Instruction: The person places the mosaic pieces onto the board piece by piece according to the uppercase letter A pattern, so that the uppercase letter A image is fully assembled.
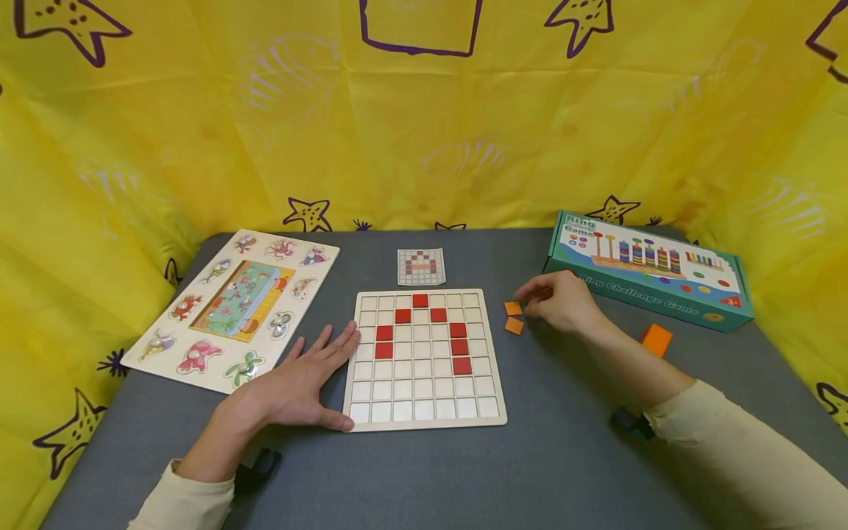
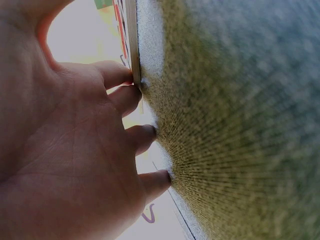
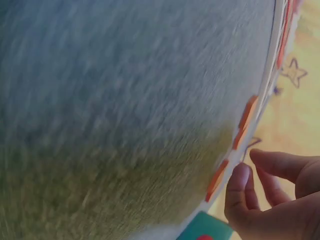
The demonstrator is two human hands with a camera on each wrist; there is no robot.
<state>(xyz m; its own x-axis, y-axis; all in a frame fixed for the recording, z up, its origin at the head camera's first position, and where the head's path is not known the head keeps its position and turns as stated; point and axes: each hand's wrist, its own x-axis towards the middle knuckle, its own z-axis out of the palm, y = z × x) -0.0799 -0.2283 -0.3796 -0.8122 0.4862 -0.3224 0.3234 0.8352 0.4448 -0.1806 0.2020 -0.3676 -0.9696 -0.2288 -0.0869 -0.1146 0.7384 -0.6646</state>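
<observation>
A white gridded board (image 1: 424,388) with several red tiles (image 1: 420,300) in its squares lies in the middle of the table. My left hand (image 1: 294,384) is spread along the board's left side, thumb at the lower left corner and fingertips at the edge. The left wrist view shows the fingers straight beside the board's rim (image 2: 132,40). Right of the board are two orange tiles (image 1: 514,325). My right hand (image 1: 563,300) hovers over them with fingers loosely bent. In the right wrist view nothing shows between thumb and fingertips, close to another orange piece (image 3: 217,181).
A small pattern card (image 1: 421,266) lies behind the board. To the left is a wooden sea-animal puzzle (image 1: 255,309). A green Ring Challenge Game box (image 1: 652,272) stands at the back right, with an orange block (image 1: 656,340) in front. Yellow cloth (image 1: 424,110) hangs around the table.
</observation>
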